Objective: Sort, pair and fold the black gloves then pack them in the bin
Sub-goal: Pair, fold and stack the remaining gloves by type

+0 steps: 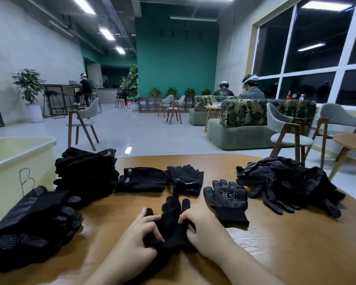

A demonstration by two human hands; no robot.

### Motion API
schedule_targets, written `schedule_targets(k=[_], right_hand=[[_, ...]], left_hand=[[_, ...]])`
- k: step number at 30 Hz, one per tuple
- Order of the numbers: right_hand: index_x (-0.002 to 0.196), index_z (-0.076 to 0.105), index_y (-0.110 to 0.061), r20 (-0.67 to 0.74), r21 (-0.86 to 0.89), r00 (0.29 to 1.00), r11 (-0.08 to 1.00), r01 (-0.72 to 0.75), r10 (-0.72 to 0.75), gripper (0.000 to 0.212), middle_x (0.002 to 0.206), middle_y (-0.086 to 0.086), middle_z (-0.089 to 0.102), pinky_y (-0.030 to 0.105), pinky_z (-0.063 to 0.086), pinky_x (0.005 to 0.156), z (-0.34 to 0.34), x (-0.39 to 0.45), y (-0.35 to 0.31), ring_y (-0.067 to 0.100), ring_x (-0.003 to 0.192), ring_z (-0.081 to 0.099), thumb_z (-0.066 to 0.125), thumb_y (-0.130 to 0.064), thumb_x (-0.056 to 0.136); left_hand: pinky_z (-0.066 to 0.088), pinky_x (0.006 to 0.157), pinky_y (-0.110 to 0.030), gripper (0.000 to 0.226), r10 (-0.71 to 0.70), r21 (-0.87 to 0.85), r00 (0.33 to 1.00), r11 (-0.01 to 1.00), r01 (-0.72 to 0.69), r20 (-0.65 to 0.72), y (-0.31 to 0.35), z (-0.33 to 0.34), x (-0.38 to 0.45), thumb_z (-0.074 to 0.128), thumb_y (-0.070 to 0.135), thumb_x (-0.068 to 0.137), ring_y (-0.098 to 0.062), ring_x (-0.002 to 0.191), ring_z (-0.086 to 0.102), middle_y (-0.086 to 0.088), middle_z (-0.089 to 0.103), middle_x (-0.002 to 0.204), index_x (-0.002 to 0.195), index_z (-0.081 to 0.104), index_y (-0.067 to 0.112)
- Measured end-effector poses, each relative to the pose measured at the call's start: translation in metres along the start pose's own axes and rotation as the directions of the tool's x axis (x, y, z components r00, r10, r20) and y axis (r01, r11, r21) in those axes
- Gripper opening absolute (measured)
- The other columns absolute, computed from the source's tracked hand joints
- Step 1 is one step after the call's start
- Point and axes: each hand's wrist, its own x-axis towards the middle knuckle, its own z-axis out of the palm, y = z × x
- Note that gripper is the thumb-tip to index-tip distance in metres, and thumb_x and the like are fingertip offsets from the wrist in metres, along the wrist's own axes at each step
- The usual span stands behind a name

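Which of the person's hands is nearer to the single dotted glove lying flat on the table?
Right. The right hand grips a plain glove just beside the dotted glove; the left hand holds the plain glove's far side.

Plain black knit gloves (173, 223) lay on a brown wood-grain table (286, 243), black gloves with white grip dots (227, 197) and a white boxed logo sat beside them, a pale cream plastic bin (12, 161) carried a dark handwritten "B", and the far wall (177, 58) was teal.

Matt cloth gloves (173, 225), glossy wood table (286, 249)
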Motion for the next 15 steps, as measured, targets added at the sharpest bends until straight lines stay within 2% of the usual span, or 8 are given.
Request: schedule_targets(k=[2,4,6,9,12,15], right_hand=[[0.101,0.065,-0.022,0.001,-0.024,1.000,1.000,-0.017,0.017,0.030,0.089,-0.023,0.045,0.018,0.036,0.087,-0.003,-0.002,-0.002,0.008,0.098,0.046,0.049,-0.006,0.081],[0.098,0.066,-0.022,-0.001,-0.040,0.999,0.998,-0.042,0.042,0.030,0.087,-0.020,0.045,0.016,0.034,0.080,-0.006,-0.006,-0.005,0.005,0.090,0.041,0.049,-0.005,0.081],[0.095,0.067,-0.021,-0.013,-0.053,0.999,0.997,-0.052,0.051,0.028,0.083,-0.019,0.043,0.016,0.034,0.079,-0.008,-0.011,-0.008,0.005,0.089,0.040,0.049,-0.004,0.081],[0.087,0.069,-0.018,-0.030,-0.043,0.998,0.997,-0.063,0.062,0.029,0.081,-0.017,0.046,0.016,0.035,0.081,-0.010,-0.018,-0.009,0.008,0.094,0.044,0.045,-0.002,0.080],[0.080,0.072,-0.020,-0.046,-0.035,0.997,0.997,-0.066,0.065,0.032,0.074,-0.022,0.044,0.015,0.035,0.082,-0.012,-0.020,-0.009,0.003,0.090,0.044,0.045,-0.001,0.081],[0.078,0.072,-0.019,-0.127,0.000,0.987,0.996,-0.094,0.094,0.032,0.069,-0.019,0.043,0.011,0.033,0.074,-0.013,-0.019,-0.008,-0.004,0.081,0.042,0.046,-0.001,0.084]], left_hand=[[0.022,0.115,-0.032,0.021,0.006,-0.044,1.000,0.999,-0.005,0.022,0.008,-0.003,-0.007,0.054,0.030,0.058,0.011,0.138,0.007,0.031,0.045,0.129,0.074,0.063,0.040],[0.027,0.112,-0.028,0.025,0.005,-0.096,0.999,0.995,-0.001,0.048,0.014,-0.007,-0.013,0.051,0.038,0.056,0.016,0.134,0.015,0.032,0.050,0.125,0.074,0.067,0.034],[0.029,0.109,-0.019,0.024,0.000,-0.132,0.995,0.991,0.013,0.096,0.020,-0.008,-0.016,0.052,0.032,0.061,0.018,0.131,0.024,0.033,0.055,0.120,0.074,0.072,0.030],[0.029,0.094,0.000,0.031,-0.009,-0.133,0.990,0.991,0.028,0.142,0.028,-0.012,-0.018,0.046,0.019,0.063,0.019,0.122,0.037,0.031,0.062,0.111,0.071,0.076,0.025],[0.041,0.087,-0.007,0.034,-0.015,-0.153,0.990,0.988,0.036,0.140,0.036,-0.014,-0.020,0.043,0.016,0.064,0.011,0.109,0.052,0.023,0.067,0.105,0.062,0.074,0.030],[0.050,0.075,-0.018,0.043,-0.091,-0.224,0.993,0.972,0.072,-0.078,0.028,-0.010,-0.014,0.045,0.000,0.079,-0.006,0.096,0.061,0.010,0.067,0.102,0.067,0.072,0.031]])
